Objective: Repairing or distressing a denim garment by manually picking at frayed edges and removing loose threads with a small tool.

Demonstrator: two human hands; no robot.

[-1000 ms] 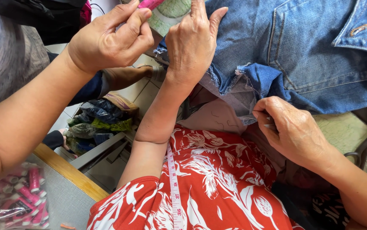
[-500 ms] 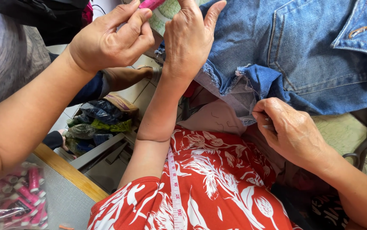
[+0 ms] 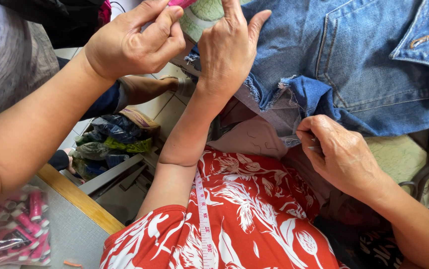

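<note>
Starting at about 8 o'clock, there's a clear plastic bag of pink thread spools (image 3: pixel 17 234) lying on a grey tabletop with a wooden edge (image 3: pixel 75 197). Above that, a co-worker's hand (image 3: pixel 132 45) comes in from 10 o'clock, its fingers curled together around something pink at the top edge that I can't make out. Under that arm, down on the tiled floor, is a heap of crumpled dark blue and green fabric (image 3: pixel 107 144).

The person's left hand (image 3: pixel 229 47) reaches up to 12 o'clock, fingers mostly straight and pressed flat on the denim garment (image 3: pixel 369 65), not really gripping. A white measuring tape (image 3: pixel 203 219) hangs down the red floral top (image 3: pixel 244 224).

The denim itself fills 12 to 3 o'clock: faded blue, chunky seams, a frayed raw edge near the middle. The right hand (image 3: pixel 341 157) at 4 o'clock is pinched closed on the garment's lower edge, thumb against fingertips. Dark-handled scissors (image 3: pixel 426 187) rest on the greenish table surface at 4 o'clock, just beside that wrist.
</note>
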